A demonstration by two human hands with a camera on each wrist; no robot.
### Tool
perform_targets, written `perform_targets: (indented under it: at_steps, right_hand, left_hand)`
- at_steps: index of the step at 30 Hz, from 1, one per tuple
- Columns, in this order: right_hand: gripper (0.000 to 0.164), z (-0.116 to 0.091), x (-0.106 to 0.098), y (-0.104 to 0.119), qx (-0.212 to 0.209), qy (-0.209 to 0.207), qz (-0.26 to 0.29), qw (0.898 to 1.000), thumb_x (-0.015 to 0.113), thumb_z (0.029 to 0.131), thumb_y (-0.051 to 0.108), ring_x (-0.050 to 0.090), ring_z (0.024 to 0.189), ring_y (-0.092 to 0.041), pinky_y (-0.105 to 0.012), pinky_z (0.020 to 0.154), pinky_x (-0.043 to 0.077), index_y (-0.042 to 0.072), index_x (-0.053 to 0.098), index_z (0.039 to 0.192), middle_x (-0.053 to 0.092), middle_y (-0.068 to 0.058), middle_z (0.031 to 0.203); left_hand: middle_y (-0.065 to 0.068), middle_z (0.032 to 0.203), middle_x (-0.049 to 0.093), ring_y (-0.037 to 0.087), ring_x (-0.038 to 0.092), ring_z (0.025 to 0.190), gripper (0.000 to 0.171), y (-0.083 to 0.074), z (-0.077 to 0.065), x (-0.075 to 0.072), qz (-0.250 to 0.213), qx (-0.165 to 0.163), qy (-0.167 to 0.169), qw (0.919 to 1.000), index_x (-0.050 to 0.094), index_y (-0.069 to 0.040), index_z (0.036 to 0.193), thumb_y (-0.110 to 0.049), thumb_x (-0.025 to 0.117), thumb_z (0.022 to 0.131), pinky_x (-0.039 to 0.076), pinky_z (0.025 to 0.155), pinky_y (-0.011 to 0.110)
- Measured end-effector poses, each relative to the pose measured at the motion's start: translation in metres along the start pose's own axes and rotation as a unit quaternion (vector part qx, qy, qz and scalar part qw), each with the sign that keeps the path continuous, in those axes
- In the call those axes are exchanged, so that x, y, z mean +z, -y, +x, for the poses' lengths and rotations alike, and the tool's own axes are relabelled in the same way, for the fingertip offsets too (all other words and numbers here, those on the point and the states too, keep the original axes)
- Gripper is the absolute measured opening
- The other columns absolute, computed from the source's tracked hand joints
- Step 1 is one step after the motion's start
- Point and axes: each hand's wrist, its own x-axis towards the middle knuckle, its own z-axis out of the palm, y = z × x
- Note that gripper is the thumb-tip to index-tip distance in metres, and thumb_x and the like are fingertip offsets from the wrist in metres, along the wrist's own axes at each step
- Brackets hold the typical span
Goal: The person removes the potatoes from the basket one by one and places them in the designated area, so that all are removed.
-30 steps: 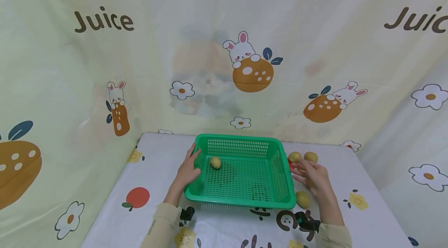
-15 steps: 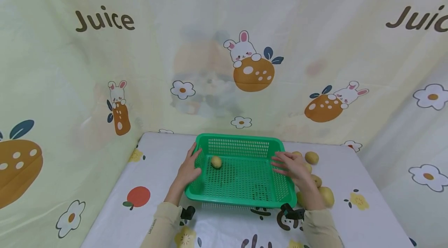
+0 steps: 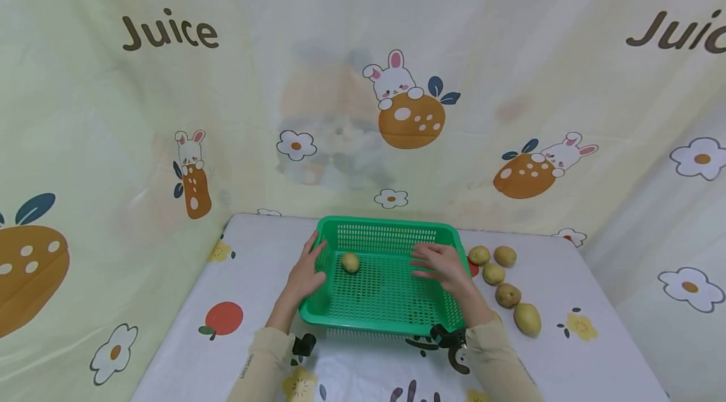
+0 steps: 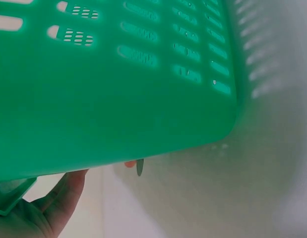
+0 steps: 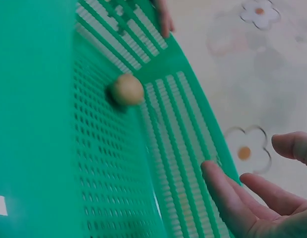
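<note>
A green plastic basket [image 3: 391, 324] with slotted walls stands on the table, with one potato [image 3: 350, 263] at the left of its floor. My left hand [image 3: 304, 279] holds the basket's left rim, thumb and forefinger reaching over the edge. In the left wrist view the basket's wall [image 4: 113, 109] hides part of the fingers. Over the right half of the basket is my right hand [image 3: 445, 265], fingers spread and holding nothing. The right wrist view shows its fingers [image 5: 222, 193] apart near the rim, with the potato [image 5: 127, 89] further off on the basket floor.
To the right of the basket lie several loose potatoes [image 3: 507, 295], running from the back toward the front right. A printed cloth [image 3: 187, 351] covers the table. Behind it hangs a printed curtain [image 3: 334, 200].
My right hand has moved left from beside the loose potatoes to over the basket, uncovering those potatoes. The left hand, basket and potato inside stay put.
</note>
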Motion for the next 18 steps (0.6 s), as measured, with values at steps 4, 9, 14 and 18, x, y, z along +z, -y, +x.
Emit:
perform_targets:
  at_steps: [4,9,14,18]
  right_hand:
    - [0.053,0.006,0.015,0.002,0.009,0.018,-0.003,1.0,0.056,0.1,0.019,0.051,0.125,-0.046,-0.045,0.088,0.052,-0.011,0.043,0.141,0.046,-0.035,0.139]
    - [0.05,0.017,0.03,0.007,0.019,0.033,-0.013,0.999,0.058,0.099,0.018,0.052,0.123,-0.047,-0.048,0.089,0.051,-0.01,0.047,0.139,0.048,-0.035,0.138]
    - [0.046,0.034,0.042,0.01,0.021,0.033,-0.051,0.998,0.061,0.097,0.017,0.057,0.118,-0.046,-0.05,0.087,0.052,-0.009,0.053,0.134,0.052,-0.034,0.134]
    - [0.044,0.043,0.051,0.013,0.03,0.038,-0.068,0.997,0.061,0.097,0.014,0.058,0.116,-0.047,-0.051,0.086,0.052,-0.01,0.054,0.132,0.055,-0.034,0.13]
  left_hand:
    - [0.013,0.164,0.014,0.039,0.025,0.145,0.084,0.0,0.0,-0.001,-0.003,0.0,0.0,1.0,0.04,0.001,0.149,0.002,0.048,0.064,0.04,0.063,0.03]
    - [0.012,0.164,0.014,0.039,0.026,0.145,0.084,0.0,0.001,-0.002,-0.002,-0.001,-0.002,1.0,0.04,0.001,0.149,0.002,0.047,0.065,0.038,0.059,0.03]
    - [0.013,0.164,0.015,0.04,0.027,0.144,0.083,-0.001,0.0,-0.002,0.002,0.001,-0.001,1.0,0.04,0.001,0.148,0.002,0.048,0.065,0.041,0.064,0.032]
    - [0.011,0.164,0.014,0.039,0.027,0.144,0.084,0.0,0.0,-0.001,0.004,-0.002,0.0,1.0,0.04,0.001,0.149,0.001,0.048,0.066,0.043,0.068,0.034]
